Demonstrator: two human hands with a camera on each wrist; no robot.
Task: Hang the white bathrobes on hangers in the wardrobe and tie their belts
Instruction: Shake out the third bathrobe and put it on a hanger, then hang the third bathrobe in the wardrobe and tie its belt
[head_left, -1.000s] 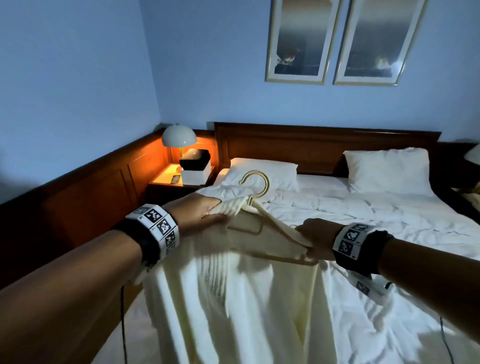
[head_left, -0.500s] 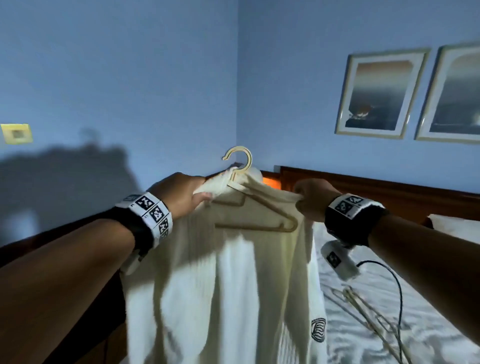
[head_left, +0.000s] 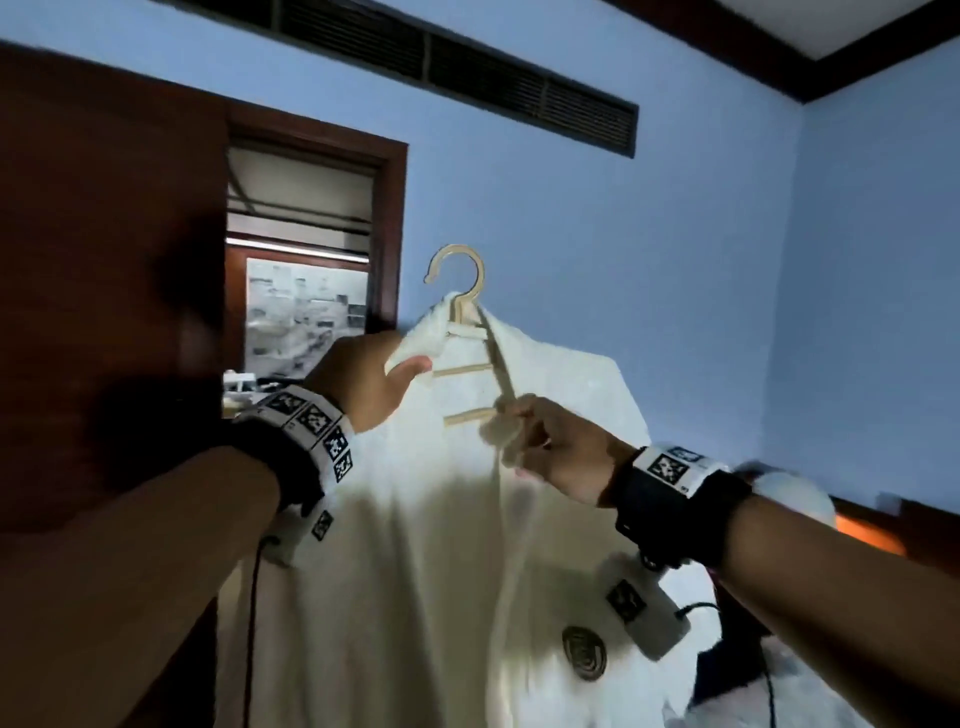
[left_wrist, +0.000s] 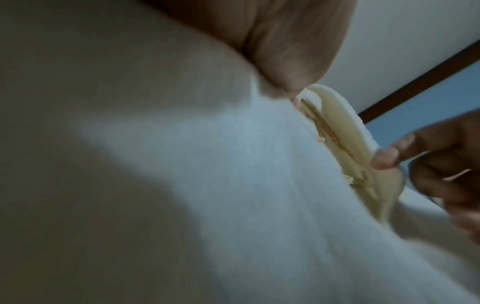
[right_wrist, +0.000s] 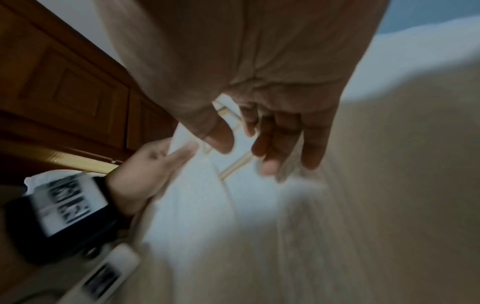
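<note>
While the left hand (head_left: 363, 379) pinches the bathrobe (head_left: 415, 571) collar, right-hand fingers (head_left: 524, 421) pinch its lapel beside the hanger (head_left: 457, 270).

dim bluish light, heavy motion blur in wrist views

Pretty dim room with blue walls (head_left: 597, 249), and a long dark vent grille (head_left: 452, 62) running along the top from about 11 to 1 o'clock. Dark wood panelling (head_left: 104, 260) fills the 9 o'clock side, with a wood-framed doorway (head_left: 311, 249) beside it. Warm orange glow (head_left: 862, 530) low at 4 o'clock, dark ceiling trim (head_left: 810, 67) at 2.
</note>
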